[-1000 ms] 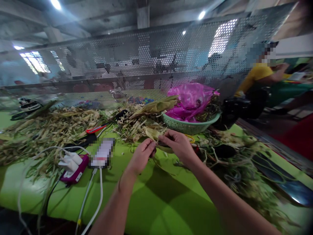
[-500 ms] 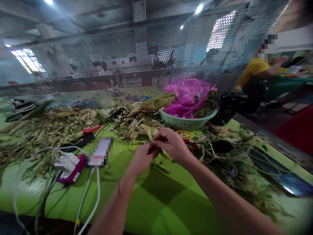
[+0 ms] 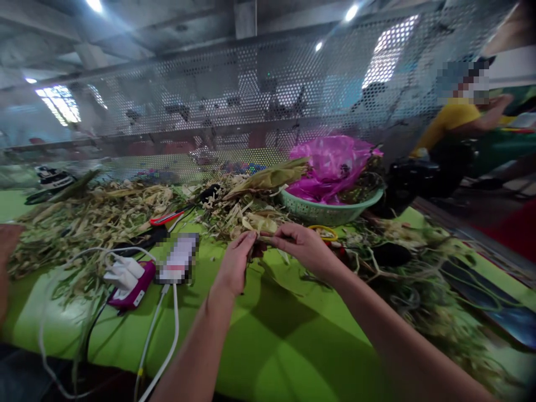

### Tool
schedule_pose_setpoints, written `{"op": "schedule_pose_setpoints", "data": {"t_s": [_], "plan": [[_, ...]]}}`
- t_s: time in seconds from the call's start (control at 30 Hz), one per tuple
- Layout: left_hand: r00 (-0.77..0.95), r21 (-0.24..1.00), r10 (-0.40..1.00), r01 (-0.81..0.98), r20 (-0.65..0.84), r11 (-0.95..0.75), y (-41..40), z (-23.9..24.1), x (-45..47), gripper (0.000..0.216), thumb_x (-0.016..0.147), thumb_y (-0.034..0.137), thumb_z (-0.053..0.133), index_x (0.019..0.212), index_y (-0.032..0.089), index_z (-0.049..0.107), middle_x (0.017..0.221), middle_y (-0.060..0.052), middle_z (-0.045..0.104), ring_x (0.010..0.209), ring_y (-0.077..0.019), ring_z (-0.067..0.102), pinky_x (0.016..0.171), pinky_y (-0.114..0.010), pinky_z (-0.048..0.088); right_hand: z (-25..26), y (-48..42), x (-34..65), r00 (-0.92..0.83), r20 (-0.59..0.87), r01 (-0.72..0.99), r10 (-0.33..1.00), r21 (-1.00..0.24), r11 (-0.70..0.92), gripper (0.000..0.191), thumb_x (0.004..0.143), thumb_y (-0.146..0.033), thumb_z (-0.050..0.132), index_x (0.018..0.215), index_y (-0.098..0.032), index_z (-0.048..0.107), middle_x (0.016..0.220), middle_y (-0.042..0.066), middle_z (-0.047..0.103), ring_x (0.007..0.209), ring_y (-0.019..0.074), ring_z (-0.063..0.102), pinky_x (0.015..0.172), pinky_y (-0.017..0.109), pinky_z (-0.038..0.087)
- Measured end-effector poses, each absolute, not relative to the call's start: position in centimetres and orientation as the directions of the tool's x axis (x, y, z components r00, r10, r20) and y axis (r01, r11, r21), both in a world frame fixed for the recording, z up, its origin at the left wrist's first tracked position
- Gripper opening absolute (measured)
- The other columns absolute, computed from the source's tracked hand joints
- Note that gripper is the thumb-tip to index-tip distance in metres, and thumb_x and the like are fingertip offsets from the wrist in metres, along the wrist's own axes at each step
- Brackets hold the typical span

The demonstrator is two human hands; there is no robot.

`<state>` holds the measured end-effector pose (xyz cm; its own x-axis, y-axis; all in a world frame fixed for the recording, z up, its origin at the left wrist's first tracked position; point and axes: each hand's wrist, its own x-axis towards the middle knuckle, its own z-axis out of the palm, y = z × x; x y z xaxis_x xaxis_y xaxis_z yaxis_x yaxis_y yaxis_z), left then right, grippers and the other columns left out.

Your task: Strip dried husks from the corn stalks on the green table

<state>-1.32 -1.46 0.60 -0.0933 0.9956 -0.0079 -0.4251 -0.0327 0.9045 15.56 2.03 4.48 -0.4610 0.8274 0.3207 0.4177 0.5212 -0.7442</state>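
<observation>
Above the green tabletop (image 3: 255, 335), my left hand (image 3: 233, 268) and my right hand (image 3: 305, 250) are close together, fingers closed in a pinch. Between their fingertips runs a thin strip of dried plant husk (image 3: 267, 238), its ends partly hidden by the fingers. A thin, pale strand hangs below the hands. Just behind them lies a heap of dried husks and shreds (image 3: 234, 215), with a long folded leaf (image 3: 270, 177) on top. Yellow-handled scissors (image 3: 324, 232) rest beyond my right hand, partly covered.
A green basket (image 3: 335, 212) with a pink plastic bag (image 3: 330, 162) stands behind. To the left are a phone (image 3: 179, 259) on a cable, a purple power strip (image 3: 136, 287), and a red cutter (image 3: 165, 218). Another person's arm (image 3: 8, 245) shows at the left edge; a person in yellow (image 3: 454, 120) sits right.
My hands have drawn slightly apart, with the strip now stretched between them. The view has shifted a little left, and another person's arm has come in at the left edge.
</observation>
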Motion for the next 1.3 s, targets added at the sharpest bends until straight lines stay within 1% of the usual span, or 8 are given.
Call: {"op": "schedule_pose_setpoints", "data": {"t_s": [0.23,0.33,0.4,0.47,0.6,0.77,1.1,1.3], "plan": [[-0.076,0.854,0.996,-0.521,-0.049,0.002,-1.8,1.5,-1.4,0.020,0.068,0.031,0.074,0.077,0.014,0.070,0.062,0.001,0.061,0.055,-0.0071,0.052,0.056,-0.019,0.040,3.3,2.9,15.6,-0.430,0.362,0.435,0.827,-0.719,0.542,0.028,0.085,-0.036,0.056,0.063,-0.019,0.054,0.063,-0.001,0.051,0.064,0.0150,0.049,0.060,0.026,0.035],[-0.101,0.852,0.994,-0.524,-0.051,-0.010,-1.7,1.6,-1.6,0.024,0.070,0.033,0.073,0.084,0.014,0.070,0.069,-0.001,0.066,0.060,-0.0089,0.057,0.058,-0.020,0.042,3.7,2.8,15.8,-0.345,0.531,0.526,0.774,-0.574,0.628,0.013,0.083,-0.033,0.060,0.081,-0.020,0.063,0.084,0.004,0.063,0.084,0.0213,0.056,0.074,0.031,0.039],[-0.124,0.850,0.991,-0.526,-0.051,-0.022,-1.6,1.5,-1.6,0.029,0.070,0.035,0.074,0.091,0.015,0.070,0.076,-0.003,0.069,0.067,-0.0116,0.061,0.062,-0.022,0.043,4.2,2.3,15.6,-0.246,0.667,0.595,0.703,-0.469,0.653,0.020,0.080,-0.031,0.065,0.096,-0.021,0.062,0.103,0.007,0.063,0.100,0.0255,0.053,0.085,0.036,0.038],[-0.135,0.850,0.990,-0.527,-0.049,-0.029,-1.5,1.4,-1.5,0.033,0.069,0.036,0.074,0.095,0.017,0.068,0.084,-0.004,0.070,0.076,-0.0145,0.064,0.065,-0.023,0.044,4.6,1.6,15.1,-0.234,0.715,0.617,0.659,-0.415,0.668,0.019,0.079,-0.030,0.066,0.095,-0.021,0.062,0.104,0.008,0.063,0.101,0.0259,0.053,0.086,0.037,0.037],[-0.144,0.841,0.989,-0.539,-0.033,-0.050,-1.7,1.3,-1.0,0.035,0.067,0.034,0.076,0.098,0.020,0.066,0.093,-0.003,0.069,0.083,-0.0148,0.063,0.066,-0.023,0.045,4.2,0.1,13.5,-0.400,0.615,0.589,0.680,-0.396,0.705,0.013,0.080,-0.031,0.066,0.077,-0.020,0.059,0.083,0.005,0.064,0.083,0.0222,0.055,0.076,0.033,0.039],[-0.121,0.850,0.992,-0.525,-0.033,-0.035,-2.0,1.5,-0.7,0.033,0.067,0.033,0.076,0.096,0.020,0.066,0.094,-0.002,0.067,0.079,-0.0113,0.059,0.065,-0.021,0.046,2.9,-0.3,12.4,-0.341,0.585,0.689,0.735,-0.377,0.619,0.013,0.075,-0.026,0.066,0.078,-0.019,0.056,0.078,0.005,0.064,0.076,0.0220,0.055,0.072,0.032,0.038],[-0.151,0.947,0.987,-0.304,0.059,-0.103,-1.4,1.1,-1.1,0.028,0.072,0.035,0.070,0.093,0.016,0.070,0.087,-0.004,0.067,0.078,-0.0136,0.058,0.067,-0.024,0.045,3.1,0.0,13.0,-0.313,0.405,0.524,0.859,-0.681,0.512,0.006,0.079,-0.021,0.055,0.074,-0.020,0.057,0.069,-0.001,0.062,0.063,0.0137,0.055,0.062,0.024,0.038],[-0.134,0.970,0.989,-0.226,0.060,-0.090,-1.3,0.9,-1.2,0.029,0.076,0.038,0.065,0.093,0.015,0.067,0.083,-0.004,0.066,0.072,-0.0132,0.057,0.066,-0.025,0.044,3.4,0.0,13.2,-0.373,0.458,0.608,0.807,-0.537,0.586,0.006,0.081,-0.018,0.053,0.079,-0.020,0.058,0.075,0.001,0.064,0.068,0.0156,0.057,0.063,0.025,0.038]]}}
